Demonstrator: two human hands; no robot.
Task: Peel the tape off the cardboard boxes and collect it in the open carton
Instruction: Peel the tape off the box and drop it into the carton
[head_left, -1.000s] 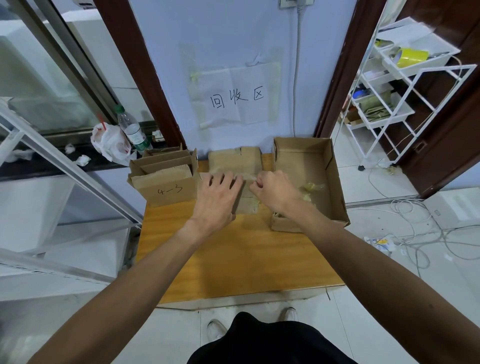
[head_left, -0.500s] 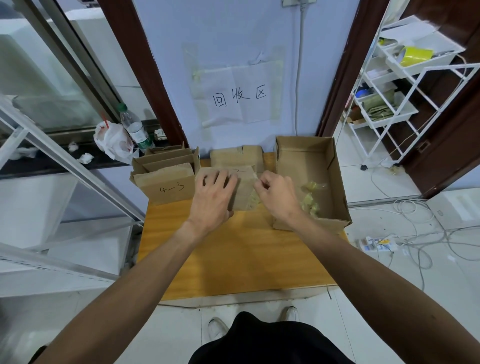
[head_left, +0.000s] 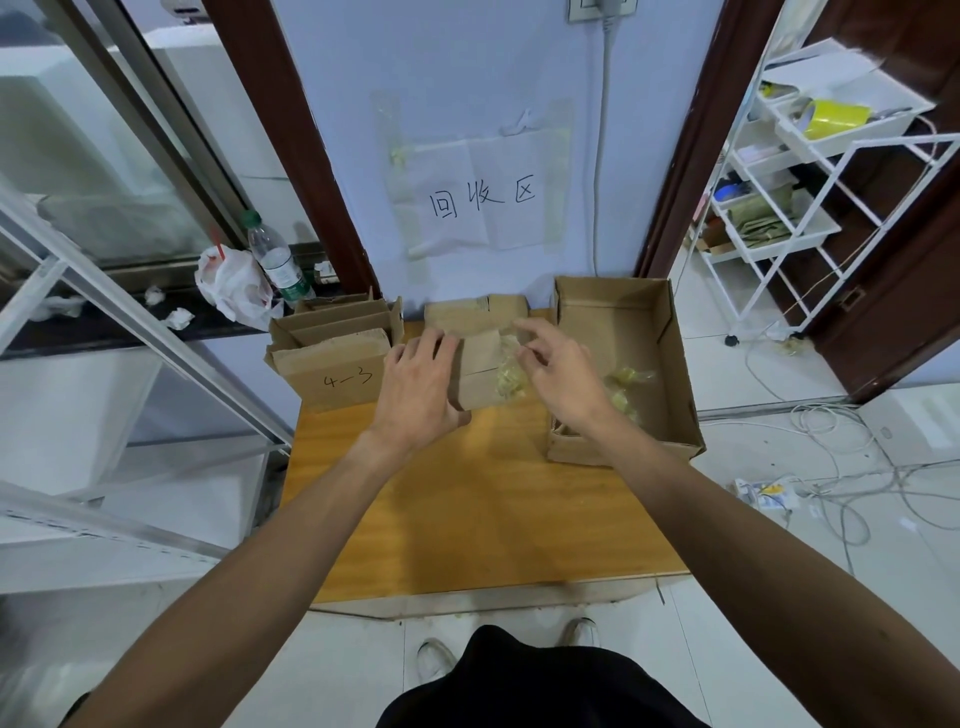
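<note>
Two hands work at the middle box (head_left: 480, 358) on the counter (head_left: 467, 499). We see the left hand (head_left: 421, 389) laid over the box's left side, fingers nearly straight and pressing it down, so its grip is not closed round anything. The right hand (head_left: 558, 374) has its grip closed in a pinch on a strip of tape (head_left: 511, 376), which hangs crumpled and yellowish below the fingertips over the right half of the box. One second ago both hands sat close together on the lid, the right fingers picking at the seam. Since then the right hand has risen and drawn away to the right, and the strip has come up with it. We cannot tell whether its lower end is still stuck to the cardboard or merely rests on it. We judge the peel of this strip nearly done. The carton (head_left: 675, 364) stands open just beside the box on the right, with scraps (head_left: 631, 376) of tape already inside. The next move, in our judgement, is a short carry to the right and a release over the carton. The tape may cling to the fingers.
</note>
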